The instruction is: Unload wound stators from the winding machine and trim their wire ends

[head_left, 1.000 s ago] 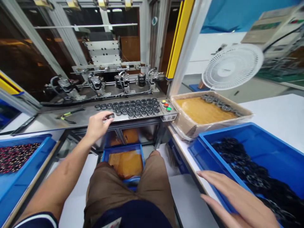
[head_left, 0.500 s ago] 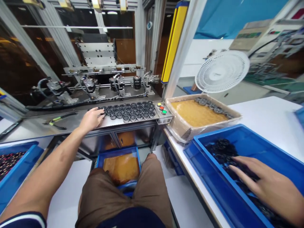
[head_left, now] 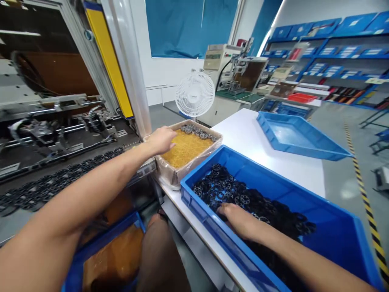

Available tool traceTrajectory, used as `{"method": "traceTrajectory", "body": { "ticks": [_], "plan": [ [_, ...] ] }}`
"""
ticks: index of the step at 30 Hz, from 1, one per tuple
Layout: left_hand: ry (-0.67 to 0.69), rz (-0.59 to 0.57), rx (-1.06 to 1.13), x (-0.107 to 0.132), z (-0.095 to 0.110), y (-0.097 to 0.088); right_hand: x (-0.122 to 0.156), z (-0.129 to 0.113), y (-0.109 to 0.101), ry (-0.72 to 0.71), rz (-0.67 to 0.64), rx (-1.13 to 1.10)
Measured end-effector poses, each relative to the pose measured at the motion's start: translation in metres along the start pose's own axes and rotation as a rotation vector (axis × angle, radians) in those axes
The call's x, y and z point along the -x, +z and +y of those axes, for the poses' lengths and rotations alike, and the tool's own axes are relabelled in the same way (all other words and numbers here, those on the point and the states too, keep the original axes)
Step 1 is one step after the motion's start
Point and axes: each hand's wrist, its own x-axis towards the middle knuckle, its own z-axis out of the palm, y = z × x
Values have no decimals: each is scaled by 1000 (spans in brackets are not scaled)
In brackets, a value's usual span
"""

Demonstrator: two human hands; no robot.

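My right hand (head_left: 235,219) is down in the blue bin (head_left: 322,207), low against its near wall. Its fingers are drawn together on a black wheel-shaped part; the fingertips are partly hidden. Around it lies a loose heap of black round spoked parts (head_left: 241,199). My left hand (head_left: 162,140) is over the left corner of a plastic-lined cardboard box (head_left: 174,176), thumb apart from the fingers, nothing seen in it. The box holds a golden-yellow fill (head_left: 185,148) with a row of black spoked parts (head_left: 197,132) along its far side.
Rows of black spoked parts (head_left: 63,172) stand on the machine ledge at left, below my left arm. A yellow post guard (head_left: 111,61) rises beside the machine. A white fan (head_left: 195,94) stands behind the box. On the white table (head_left: 243,150) rests a light-blue tray (head_left: 300,136).
The view has turned right. My left hand has left the parts on the ledge and moved right to the cardboard box. My right hand's fingers have closed together in the bin's heap.
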Motion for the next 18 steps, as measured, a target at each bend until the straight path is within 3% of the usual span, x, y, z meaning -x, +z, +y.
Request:
{"method": "traceTrajectory", "body": {
  "ticks": [4, 8, 12, 18],
  "plan": [
    [53, -147, 39, -79, 40, 45, 5, 0, -11, 98, -117, 43],
    [131, -151, 85, -129, 82, 69, 7, -5, -21, 139, -127, 69],
    [122, -149, 106, -160, 104, 81, 14, -9, -28, 127, -86, 63],
    [66, -162, 119, -171, 102, 95, 20, -16, -32, 70, -39, 40]
  ]
}}
